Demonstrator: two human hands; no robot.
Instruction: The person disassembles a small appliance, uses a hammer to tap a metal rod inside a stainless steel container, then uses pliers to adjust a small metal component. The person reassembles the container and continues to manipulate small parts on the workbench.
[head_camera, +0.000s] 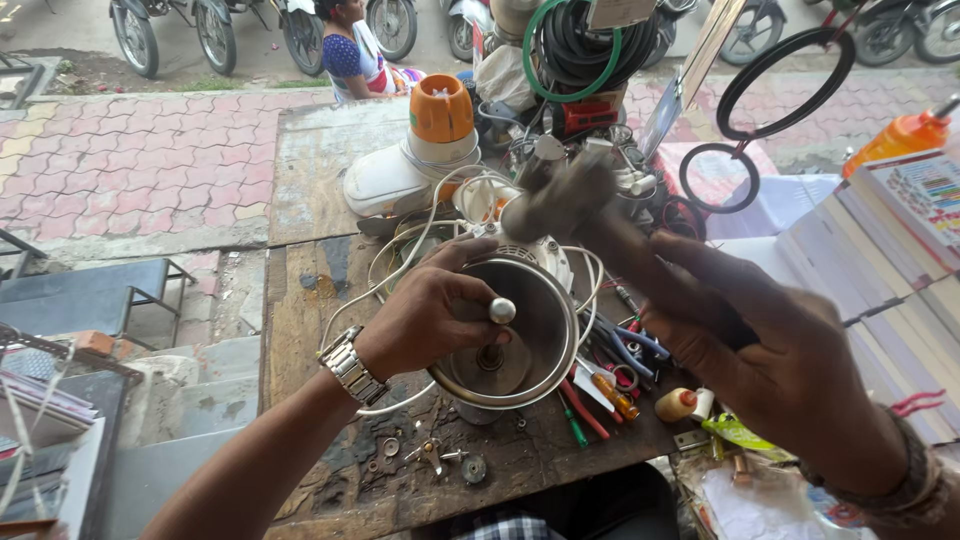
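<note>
My left hand (425, 315), with a metal watch on the wrist, grips the rim of a steel mixer jar (525, 340) lying tilted toward me on the wooden bench (310, 300). Its fingers also hold a metal rod with a round silver knob (501, 310) over the jar's mouth. A blade hub shows at the jar's bottom. My right hand (770, 350) is raised to the right of the jar and holds a hammer (565, 195), whose blurred head hangs above the jar's far rim.
An orange-topped white mixer base (415, 160) lies behind the jar. White cords, pliers, screwdrivers and a small glue bottle (677, 404) litter the bench. Small metal parts (435, 455) lie near the front edge. Stacked boxes stand at right. A seated person is beyond the bench.
</note>
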